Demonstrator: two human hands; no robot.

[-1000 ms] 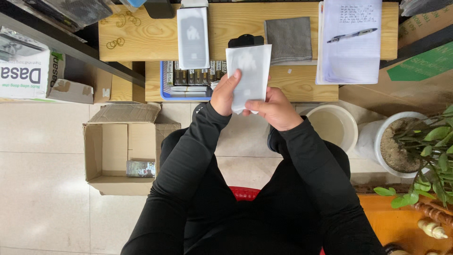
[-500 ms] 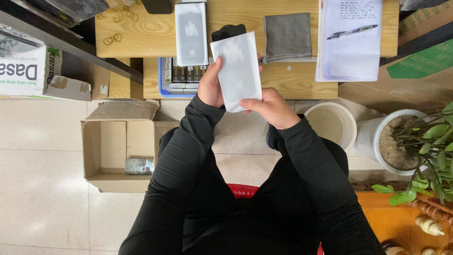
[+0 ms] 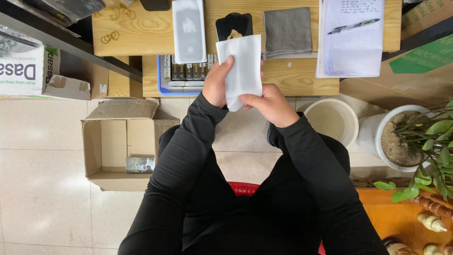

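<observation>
Wooden and pale, the long tabletop [image 3: 297, 80] is the biggest thing here, and the work happens just above its near edge. One open brown cardboard box [image 3: 123, 141] sits on the tiled floor to the left. One round white bucket [image 3: 330, 120] stands on the right, with one white plant pot [image 3: 391, 137] just beside it. On the tabletop lie one white paper pad [image 3: 351, 42] with one pen on top, one folded grey cloth [image 3: 288, 32], one flat white packet [image 3: 188, 30] and one flat black glass sheet [image 3: 234, 26]. The thin white paper sleeve [image 3: 243, 71] is held up in front of the black sheet. It looks very light and bendy, so it could crumple if squeezed hard; the edges seem the best place to hold it. The left hand [image 3: 218, 82] has its fingers closed on the sleeve's left edge. The right hand [image 3: 273, 105] pinches its bottom corner.
</observation>
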